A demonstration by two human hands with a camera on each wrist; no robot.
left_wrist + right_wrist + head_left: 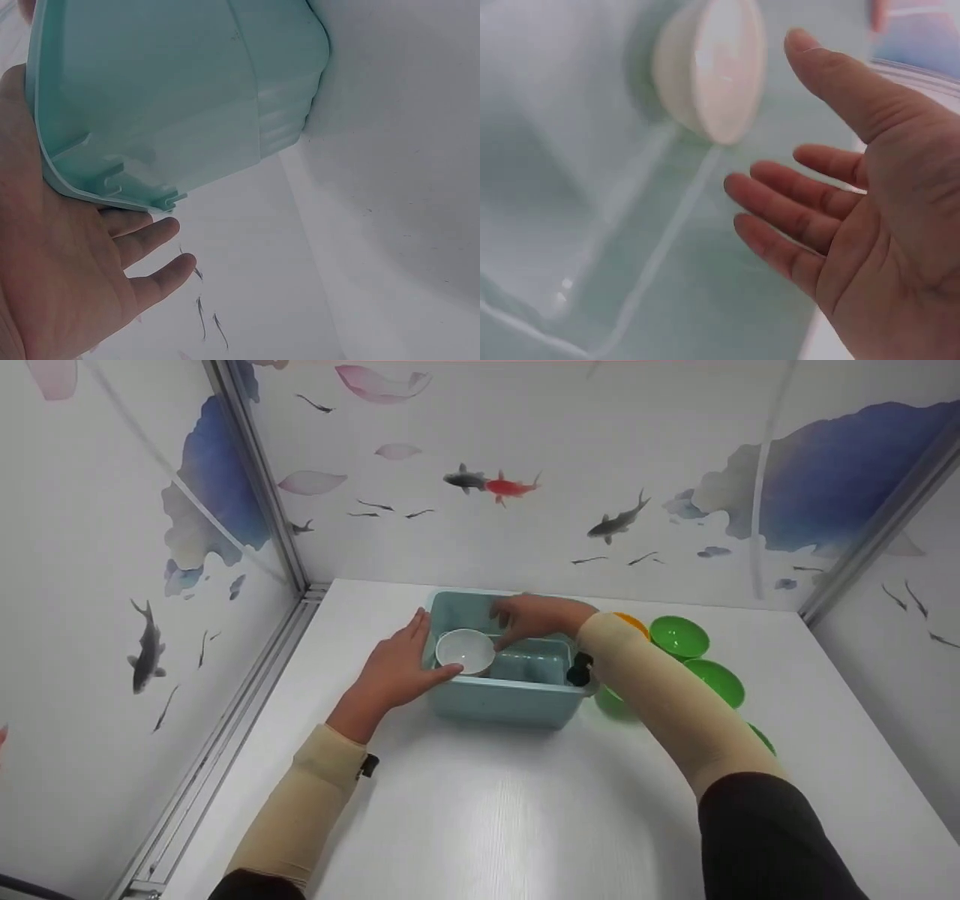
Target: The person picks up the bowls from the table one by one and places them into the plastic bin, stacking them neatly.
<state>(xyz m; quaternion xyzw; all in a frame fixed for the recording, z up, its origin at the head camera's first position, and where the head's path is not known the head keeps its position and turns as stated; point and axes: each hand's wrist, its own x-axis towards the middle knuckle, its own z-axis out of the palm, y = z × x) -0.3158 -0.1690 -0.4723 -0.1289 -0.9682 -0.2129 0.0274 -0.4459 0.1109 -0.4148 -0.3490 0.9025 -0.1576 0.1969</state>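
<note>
Steadying is provided by the left hand (396,664), laid flat with straight fingers against the left wall of the teal tub (510,701), while the right hand (534,619), fingers released, hovers just beside the white bowl (465,651) seated in the tub's left compartment.

Bright, even light — wrist views soft

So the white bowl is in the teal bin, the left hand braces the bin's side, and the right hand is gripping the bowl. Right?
Not quite. The right hand is not gripping the white bowl: the right wrist view shows its fingers straight and apart from the bowl. The rest holds: the bowl sits in the teal bin, and the left hand braces its side.
</note>
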